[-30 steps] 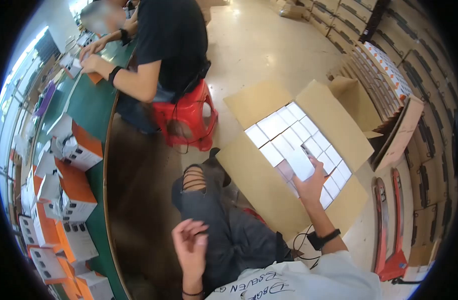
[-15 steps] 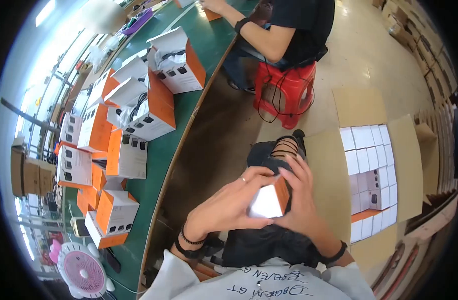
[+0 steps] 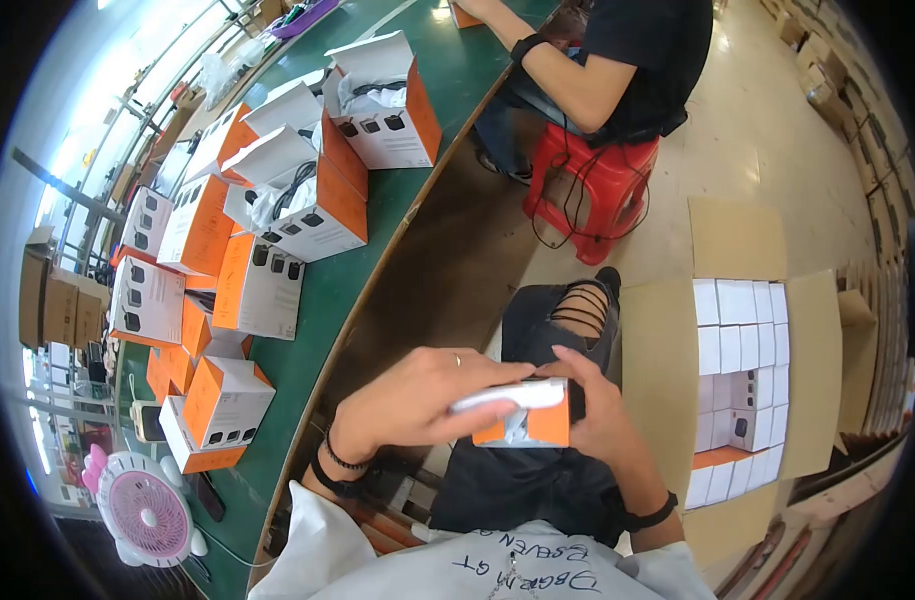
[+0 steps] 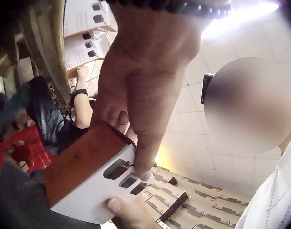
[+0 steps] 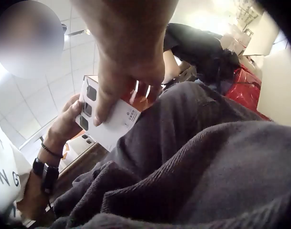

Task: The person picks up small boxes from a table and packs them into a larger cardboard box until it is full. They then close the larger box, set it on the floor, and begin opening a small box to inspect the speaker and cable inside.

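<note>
Over the lap, both hands hold a small orange-and-white box (image 3: pixel 549 426) with black devices pictured on its white face. Its white lid flap (image 3: pixel 539 393) is tilted up, and something pale shows in the opening below it. My left hand (image 3: pixel 412 395) grips the flap end, thumb in front and fingers behind. From the other side my right hand (image 3: pixel 599 415) holds the box. In the right wrist view, the right thumb lies on the white printed face of the box (image 5: pixel 110 125), with the fingers round its orange side.
On the green table (image 3: pixel 377 290) at left stand several similar boxes (image 3: pixel 322 225), some with flaps up. A pink-and-white fan (image 3: pixel 147 510) is nearer. At right, a large carton (image 3: pixel 657 380) holds rows of white boxes. A person (image 3: pixel 642 70) sits ahead on a red stool (image 3: pixel 587 200).
My right hand has brought a box from the large carton to the lap, where my left hand joined it. The box's lid has since been lifted. The head view has turned left.
</note>
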`<control>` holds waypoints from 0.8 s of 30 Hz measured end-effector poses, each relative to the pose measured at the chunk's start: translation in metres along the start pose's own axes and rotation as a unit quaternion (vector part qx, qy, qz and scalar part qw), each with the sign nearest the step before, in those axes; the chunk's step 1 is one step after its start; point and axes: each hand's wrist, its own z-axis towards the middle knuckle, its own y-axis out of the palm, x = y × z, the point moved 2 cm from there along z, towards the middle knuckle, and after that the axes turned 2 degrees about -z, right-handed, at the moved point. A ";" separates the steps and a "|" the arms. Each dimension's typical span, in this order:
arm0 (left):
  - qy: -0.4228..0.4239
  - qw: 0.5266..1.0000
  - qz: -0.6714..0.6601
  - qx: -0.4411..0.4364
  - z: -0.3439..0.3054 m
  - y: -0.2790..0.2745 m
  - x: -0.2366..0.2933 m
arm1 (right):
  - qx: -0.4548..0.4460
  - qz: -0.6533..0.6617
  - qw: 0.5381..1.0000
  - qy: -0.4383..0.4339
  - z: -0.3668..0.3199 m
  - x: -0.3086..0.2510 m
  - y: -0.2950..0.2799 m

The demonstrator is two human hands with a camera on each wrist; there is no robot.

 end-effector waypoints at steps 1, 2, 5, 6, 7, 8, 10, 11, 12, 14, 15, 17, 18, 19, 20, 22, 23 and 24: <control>-0.025 0.999 -0.046 -0.002 -0.001 -0.003 -0.005 | 0.016 -0.013 1.000 -0.003 -0.004 -0.001 0.003; -0.032 0.994 -0.096 0.039 0.008 -0.006 -0.008 | 0.031 -0.025 0.999 -0.008 -0.007 -0.002 0.005; -0.229 0.956 -0.018 0.184 0.026 0.010 -0.031 | -0.028 -0.074 0.993 0.083 -0.003 -0.016 -0.002; -0.197 0.952 -0.037 0.230 0.023 0.028 -0.052 | -0.004 -0.045 0.998 0.054 -0.001 -0.021 -0.002; -0.195 0.951 -0.035 0.237 0.017 0.033 -0.048 | -0.007 -0.047 0.998 0.047 -0.002 -0.017 -0.001; -0.221 0.932 -0.067 0.279 0.012 0.034 -0.043 | 0.022 -0.070 0.997 -0.029 -0.007 -0.013 0.000; -0.324 0.888 -0.201 0.256 -0.001 0.023 -0.019 | 0.040 -0.151 0.984 -0.085 -0.013 -0.022 0.002; -0.325 0.887 -0.200 0.258 -0.006 0.026 -0.010 | 0.039 -0.149 0.984 -0.087 -0.010 -0.034 0.000; -0.263 0.916 -0.161 0.258 -0.016 0.035 0.000 | 0.036 -0.181 0.979 -0.091 -0.004 -0.049 -0.004; -0.194 0.943 -0.115 0.244 -0.026 0.052 0.007 | 0.010 -0.235 0.967 -0.096 0.009 -0.067 -0.008; -0.198 0.941 -0.114 0.248 -0.030 0.059 0.006 | 0.006 -0.232 0.968 -0.098 0.014 -0.067 -0.008; -0.191 0.926 -0.146 0.291 -0.030 0.064 0.004 | -0.082 -0.249 0.962 -0.072 0.022 -0.066 -0.009; -0.216 0.894 -0.240 0.310 -0.031 0.060 0.010 | -0.084 -0.243 0.963 -0.075 0.023 -0.066 -0.012; -0.213 0.893 -0.241 0.315 -0.031 0.059 0.011 | -0.085 -0.246 0.962 -0.079 0.022 -0.064 -0.013; -0.208 0.894 -0.249 0.309 -0.032 0.059 0.012 | -0.079 -0.203 0.974 -0.061 0.018 -0.061 -0.011; -0.180 0.900 -0.216 0.334 -0.034 0.064 0.011 | -0.065 -0.175 0.981 -0.052 0.016 -0.063 -0.012; -0.179 0.898 -0.214 0.340 -0.033 0.066 0.009 | -0.067 -0.174 0.981 -0.058 0.014 -0.061 -0.010; -0.183 0.895 -0.191 0.358 -0.034 0.066 0.007 | -0.037 -0.167 0.984 -0.046 0.011 -0.058 -0.010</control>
